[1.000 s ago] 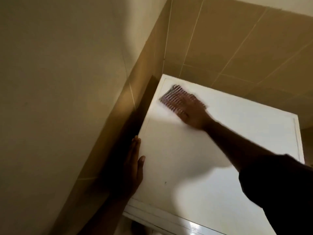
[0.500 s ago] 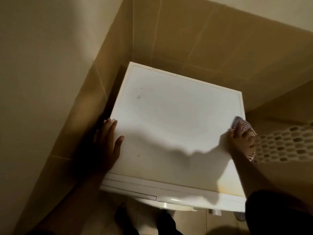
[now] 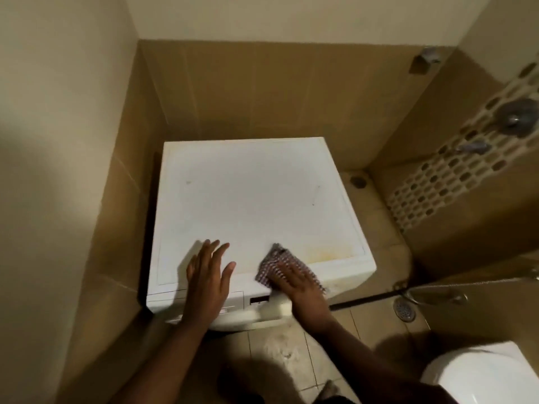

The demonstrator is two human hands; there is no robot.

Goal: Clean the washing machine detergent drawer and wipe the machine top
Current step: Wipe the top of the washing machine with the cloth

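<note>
Pressing the checked cloth (image 3: 284, 265) flat, the right hand (image 3: 297, 282) has moved from the machine top's (image 3: 248, 193) right edge to its front edge; the left hand (image 3: 208, 272), open, now rests beside it.

The right hand (image 3: 302, 282) covers the near part of the checked cloth (image 3: 274, 262) and is smeared by motion. The white rounded toilet (image 3: 481, 377) is cut off at the near right corner. Blurred metal fittings (image 3: 514, 116) on the right wall stay unidentifiable.
</note>
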